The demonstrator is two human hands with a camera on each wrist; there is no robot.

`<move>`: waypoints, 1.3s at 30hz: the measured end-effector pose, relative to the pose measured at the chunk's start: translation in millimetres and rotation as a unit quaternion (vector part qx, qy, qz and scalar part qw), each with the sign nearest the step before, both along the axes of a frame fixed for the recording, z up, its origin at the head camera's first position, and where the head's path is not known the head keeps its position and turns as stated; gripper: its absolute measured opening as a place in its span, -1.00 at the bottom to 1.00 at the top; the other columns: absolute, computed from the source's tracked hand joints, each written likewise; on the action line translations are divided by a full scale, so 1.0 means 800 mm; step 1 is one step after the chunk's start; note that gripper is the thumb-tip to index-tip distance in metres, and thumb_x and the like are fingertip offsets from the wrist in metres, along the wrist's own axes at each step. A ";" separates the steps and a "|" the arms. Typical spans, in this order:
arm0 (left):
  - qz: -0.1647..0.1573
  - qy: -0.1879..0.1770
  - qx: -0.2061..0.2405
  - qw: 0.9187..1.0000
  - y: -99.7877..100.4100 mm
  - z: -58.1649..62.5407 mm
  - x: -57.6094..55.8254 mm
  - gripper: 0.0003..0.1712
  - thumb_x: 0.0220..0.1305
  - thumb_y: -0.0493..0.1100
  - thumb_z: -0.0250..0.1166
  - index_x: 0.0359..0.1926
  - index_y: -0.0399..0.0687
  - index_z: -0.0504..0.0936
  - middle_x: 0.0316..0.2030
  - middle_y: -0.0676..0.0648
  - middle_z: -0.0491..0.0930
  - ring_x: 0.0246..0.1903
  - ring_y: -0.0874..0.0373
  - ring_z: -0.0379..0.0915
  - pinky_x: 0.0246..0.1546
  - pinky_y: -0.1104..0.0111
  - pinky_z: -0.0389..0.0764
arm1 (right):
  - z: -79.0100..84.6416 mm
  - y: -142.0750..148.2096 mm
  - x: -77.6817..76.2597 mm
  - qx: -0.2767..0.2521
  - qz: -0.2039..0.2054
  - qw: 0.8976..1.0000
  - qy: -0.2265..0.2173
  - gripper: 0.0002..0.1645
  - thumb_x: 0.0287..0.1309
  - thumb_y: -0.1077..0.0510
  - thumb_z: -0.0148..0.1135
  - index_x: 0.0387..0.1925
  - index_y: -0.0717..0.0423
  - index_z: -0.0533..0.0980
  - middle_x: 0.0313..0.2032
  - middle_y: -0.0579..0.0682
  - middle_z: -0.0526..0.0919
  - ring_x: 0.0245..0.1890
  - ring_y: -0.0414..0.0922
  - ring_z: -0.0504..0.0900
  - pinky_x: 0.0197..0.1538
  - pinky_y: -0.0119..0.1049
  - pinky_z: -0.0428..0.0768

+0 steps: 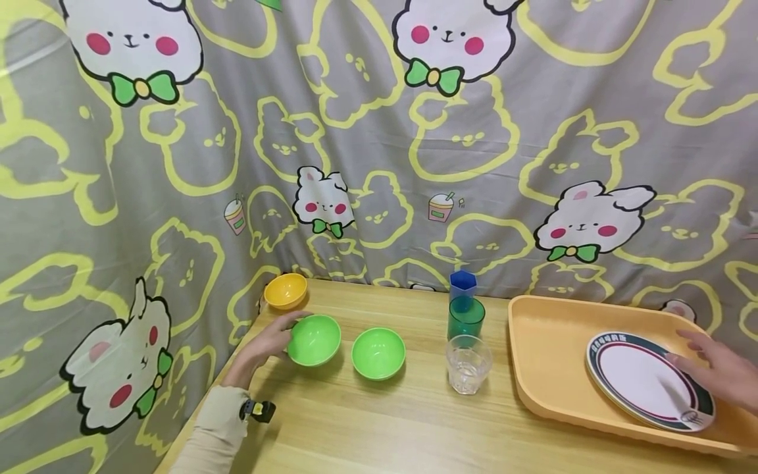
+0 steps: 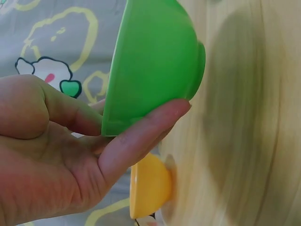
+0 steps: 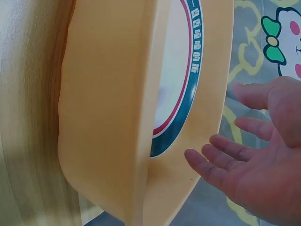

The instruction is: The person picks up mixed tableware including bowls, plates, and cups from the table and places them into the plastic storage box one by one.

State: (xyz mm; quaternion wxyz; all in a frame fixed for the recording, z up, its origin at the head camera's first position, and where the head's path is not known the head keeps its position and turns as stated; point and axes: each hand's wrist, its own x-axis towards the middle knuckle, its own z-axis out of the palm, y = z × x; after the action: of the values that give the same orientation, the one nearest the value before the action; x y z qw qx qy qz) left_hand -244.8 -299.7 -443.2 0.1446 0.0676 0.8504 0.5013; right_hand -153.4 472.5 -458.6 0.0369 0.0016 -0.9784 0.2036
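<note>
my left hand (image 1: 272, 340) pinches a green bowl (image 1: 315, 340) left of centre in the lower frame, one digit along its outer wall, another at the rim, probably to keep it level; it seems just off the tabletop (image 1: 355, 421); my right hand (image 1: 725, 368), spread and holding nothing, is at lower right by the tray (image 1: 551, 355); its raised rim presumably stops the plate (image 1: 642, 378) sliding off

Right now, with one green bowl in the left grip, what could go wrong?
1. The left grip holds the held green bowl at one side only, and it looks lifted off the table, so it might tip or slip.
2. The other green bowl stands close to its right; a low sideways move could knock it.
3. The clear glass and green cup stand between the bowls and the tray; a low sweep that way might topple them.
</note>
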 end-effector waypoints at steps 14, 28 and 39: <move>0.028 0.039 0.066 0.997 0.023 0.014 -0.015 -0.34 0.44 -0.44 -0.24 0.54 -0.27 0.16 0.47 -0.49 0.08 0.25 -0.54 0.28 -0.14 -0.25 0.68 | 0.019 -0.037 -0.001 -0.027 -0.034 0.992 0.119 -0.10 0.46 0.04 0.20 0.48 0.51 0.00 0.11 0.78 0.26 0.03 0.70 0.30 -0.05 0.58 0.35; 0.038 0.059 0.142 0.987 0.057 0.028 -0.021 -0.40 0.49 -0.43 -0.16 0.50 -0.22 0.28 0.32 -0.48 0.30 0.15 -0.39 0.43 -0.23 -0.07 0.76 | 0.014 -0.071 -0.002 -0.102 -0.044 0.979 0.171 -0.19 0.46 0.07 0.20 0.50 0.39 0.12 0.22 0.62 0.34 0.26 0.52 0.31 -0.19 -0.81 0.36; 0.047 0.059 0.169 0.983 0.078 0.030 -0.020 -0.44 0.52 -0.39 -0.08 0.49 -0.25 0.25 0.26 -0.47 0.32 -0.02 -0.15 0.54 -0.19 0.00 0.77 | 0.010 -0.091 -0.004 -0.180 -0.016 0.959 0.217 -0.23 0.42 0.16 0.23 0.51 0.30 0.17 0.31 0.24 0.42 0.08 -0.75 0.13 -0.16 -0.91 0.29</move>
State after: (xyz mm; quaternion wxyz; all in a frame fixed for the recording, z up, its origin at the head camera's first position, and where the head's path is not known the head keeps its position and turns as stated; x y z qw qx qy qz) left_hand -260.4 -237.2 -419.4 0.0574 0.0803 0.7630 0.6388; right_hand -157.0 399.9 -450.6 0.2513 0.0238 -0.8941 0.3701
